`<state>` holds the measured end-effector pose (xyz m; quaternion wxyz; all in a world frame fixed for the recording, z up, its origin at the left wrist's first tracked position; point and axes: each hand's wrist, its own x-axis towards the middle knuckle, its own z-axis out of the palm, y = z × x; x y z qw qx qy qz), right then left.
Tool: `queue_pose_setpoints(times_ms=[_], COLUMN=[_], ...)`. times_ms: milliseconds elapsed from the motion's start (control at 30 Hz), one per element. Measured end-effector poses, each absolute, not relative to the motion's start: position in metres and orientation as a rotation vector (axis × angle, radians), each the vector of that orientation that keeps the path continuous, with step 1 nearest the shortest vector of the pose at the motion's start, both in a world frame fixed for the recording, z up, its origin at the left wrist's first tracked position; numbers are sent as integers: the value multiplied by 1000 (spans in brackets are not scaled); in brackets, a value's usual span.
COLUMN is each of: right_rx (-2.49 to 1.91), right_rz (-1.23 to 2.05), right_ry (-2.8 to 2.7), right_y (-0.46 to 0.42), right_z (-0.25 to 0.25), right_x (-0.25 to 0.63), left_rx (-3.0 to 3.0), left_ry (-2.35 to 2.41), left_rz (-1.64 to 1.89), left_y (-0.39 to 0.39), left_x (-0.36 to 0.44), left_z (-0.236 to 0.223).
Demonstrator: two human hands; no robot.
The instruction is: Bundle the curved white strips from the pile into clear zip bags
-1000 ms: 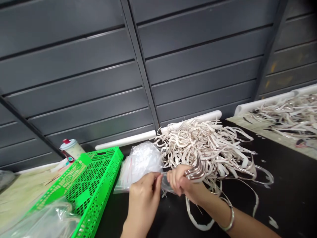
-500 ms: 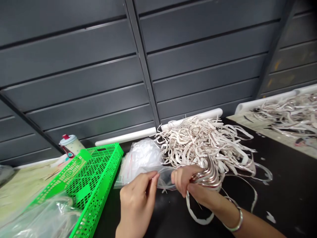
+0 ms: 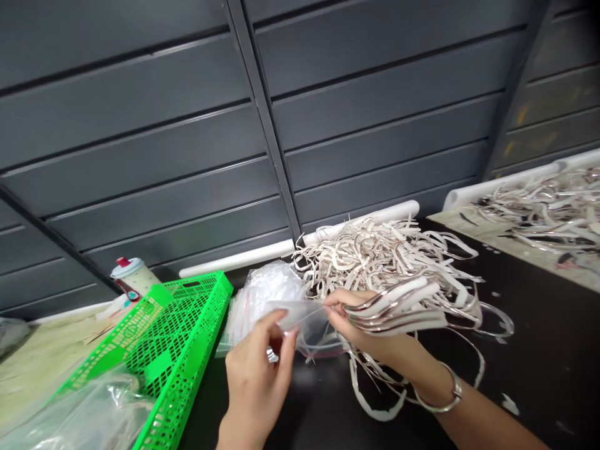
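My right hand (image 3: pixel 350 314) is closed around a bundle of white and silvery-brown strips (image 3: pixel 398 306), whose ends fan out to the right over the wrist. The same fingers pinch one edge of a clear plastic bag (image 3: pixel 312 322), which spreads leftward with its mouth partly parted. My left hand (image 3: pixel 257 369) is at the bag's left end, thumb and forefinger tips apart; its other fingers are curled, with something small and shiny by them. Behind the hands lies a tangled heap of like strips (image 3: pixel 370 256). Left of it is a stack of clear zip bags (image 3: pixel 269 294).
A green plastic crate (image 3: pixel 187 356) stands at left, with a filled clear bag (image 3: pixel 89 412) at its near end. Beyond it is a cup with a red-topped lid (image 3: pixel 135 275). White tubes (image 3: pixel 244 257) run along the grey panelled wall (image 3: pixel 187 156). More strips (image 3: pixel 557 206) lie far right.
My left thumb and forefinger, pinched together before, have come apart. The bag between my hands has spread wider. My right hand has turned, swinging the bundle's ends out to the right.
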<state>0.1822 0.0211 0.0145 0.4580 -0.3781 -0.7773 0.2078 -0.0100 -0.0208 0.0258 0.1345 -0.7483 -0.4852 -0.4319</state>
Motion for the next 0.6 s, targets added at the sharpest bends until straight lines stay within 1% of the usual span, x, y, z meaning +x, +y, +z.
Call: queue_pose_setpoints(times_ms=[100, 267, 333, 400, 500, 600], right_rx=[-1013, -941, -932, -949, -981, -988], right_rz=[600, 660, 685, 678, 646, 635], right_ry=[-1815, -1735, -1722, -1705, -1677, -1666], right_y=[24, 23, 24, 25, 29, 33], right_z=[11, 13, 13, 11, 8, 8], right_x=[177, 173, 173, 173, 176, 178], left_rx=[-2104, -2444, -2495, -2413, -2265, -2281], left_ry=[-1705, -2163, -2265, -2297, -2299, -2284], left_rz=[-1575, -2290, -2579, -2824, -3029, -3073], left_y=[-4, 19, 19, 17, 14, 12], left_x=[-8, 7, 13, 17, 16, 13], left_z=[13, -1, -1, 1, 5, 8])
